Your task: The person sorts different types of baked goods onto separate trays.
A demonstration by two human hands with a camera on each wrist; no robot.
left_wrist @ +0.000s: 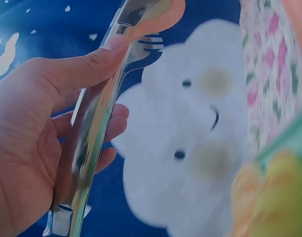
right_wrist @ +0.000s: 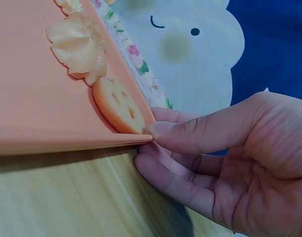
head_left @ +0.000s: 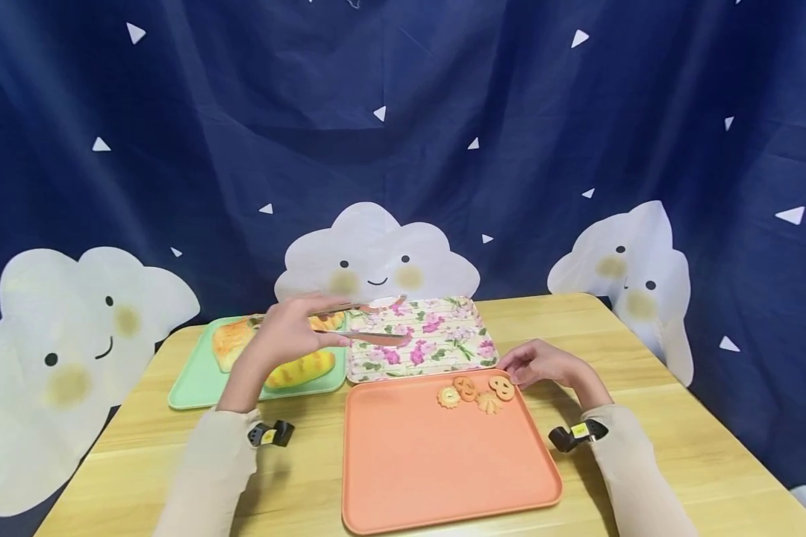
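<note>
My left hand is above the green tray and holds a pair of metal food tongs. In the left wrist view, thumb and fingers grip the tongs along their arms; one end has fork tines, the other looks broad and flat. At the orange tray, my right hand pinches the far right corner, the thumb on the rim and fingers below. Close to that corner lie a pretzel-shaped cookie, another darker one, a shell-shaped cookie and a round cookie.
On the green tray sit a yellow bread loaf, a square pastry and another bread partly behind the tongs. A floral tray stands behind the orange one. The wooden table ends at a dark blue curtain.
</note>
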